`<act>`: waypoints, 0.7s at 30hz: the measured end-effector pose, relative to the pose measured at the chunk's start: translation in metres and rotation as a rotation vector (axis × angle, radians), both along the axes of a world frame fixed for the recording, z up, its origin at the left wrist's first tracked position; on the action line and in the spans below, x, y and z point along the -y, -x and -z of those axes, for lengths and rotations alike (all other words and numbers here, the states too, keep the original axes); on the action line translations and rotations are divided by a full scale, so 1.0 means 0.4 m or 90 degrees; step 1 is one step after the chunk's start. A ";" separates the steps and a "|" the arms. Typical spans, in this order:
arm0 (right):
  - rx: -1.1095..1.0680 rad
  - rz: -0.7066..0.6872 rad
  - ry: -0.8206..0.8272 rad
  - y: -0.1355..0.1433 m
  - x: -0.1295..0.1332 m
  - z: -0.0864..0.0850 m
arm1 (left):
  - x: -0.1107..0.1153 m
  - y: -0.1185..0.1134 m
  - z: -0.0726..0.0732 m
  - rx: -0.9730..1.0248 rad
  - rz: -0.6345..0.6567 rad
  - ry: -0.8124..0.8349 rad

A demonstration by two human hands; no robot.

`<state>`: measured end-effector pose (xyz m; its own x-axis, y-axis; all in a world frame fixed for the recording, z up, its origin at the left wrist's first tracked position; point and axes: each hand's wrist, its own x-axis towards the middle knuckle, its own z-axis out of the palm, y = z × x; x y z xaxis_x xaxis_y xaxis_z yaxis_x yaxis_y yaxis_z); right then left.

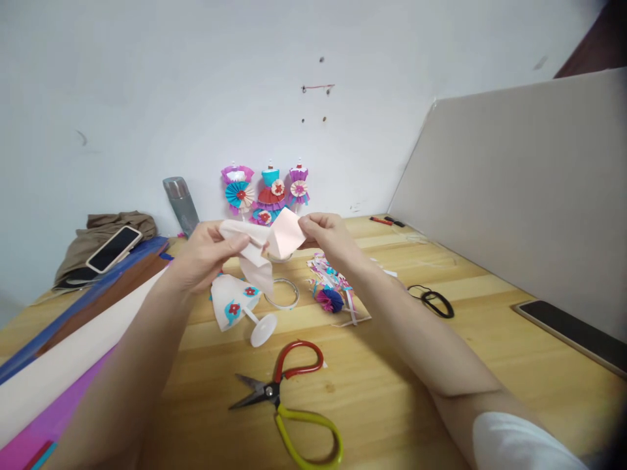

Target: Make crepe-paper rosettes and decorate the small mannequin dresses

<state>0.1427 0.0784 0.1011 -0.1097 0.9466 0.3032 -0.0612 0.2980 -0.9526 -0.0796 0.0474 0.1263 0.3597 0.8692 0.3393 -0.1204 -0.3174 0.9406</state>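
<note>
My left hand [206,254] pinches a pale, crumpled piece of thin paper [255,245], which hangs down in folds. At its right, my right hand [323,234] grips a small pale pink piece [287,233] between thumb and fingers. Both pieces meet or overlap between the hands; whether they are joined I cannot tell. Below my left hand a white paper dress with red and blue flowers [232,303] lies tipped over on its white stand [263,330]. A tape ring [284,294] lies beside it. Nearer to me are open scissors [270,391] with red and yellow handles.
Three decorated paper dresses [271,189] stand by the wall. Paper scraps [333,281] lie mid-table. A bottle [181,202], a phone [113,249] on cloth and coloured paper sheets [98,313] are at left. Another phone [573,329] and a black loop [437,304] are at right.
</note>
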 end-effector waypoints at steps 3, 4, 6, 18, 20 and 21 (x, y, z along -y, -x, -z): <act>0.034 0.035 0.055 -0.005 -0.015 0.004 | 0.001 0.024 -0.019 0.052 -0.117 -0.035; 0.042 0.039 0.073 -0.006 -0.021 0.007 | 0.001 0.031 -0.024 0.054 -0.159 -0.043; 0.049 0.037 0.102 -0.008 -0.031 0.013 | 0.001 0.040 -0.030 0.041 -0.210 -0.044; 0.085 -0.137 0.153 -0.019 -0.071 0.060 | 0.017 0.023 -0.028 0.095 -0.010 -0.103; 0.145 -0.212 0.136 -0.017 -0.068 0.065 | 0.014 0.022 -0.022 0.109 -0.038 -0.114; 0.170 -0.252 0.130 -0.016 -0.064 0.066 | 0.012 0.021 -0.020 0.125 -0.051 -0.116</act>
<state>0.1489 0.1041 0.0746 -0.5195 0.8540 0.0288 0.1220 0.1075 -0.9867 -0.0881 0.0424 0.1342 0.2039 0.8107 0.5488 -0.2618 -0.4950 0.8285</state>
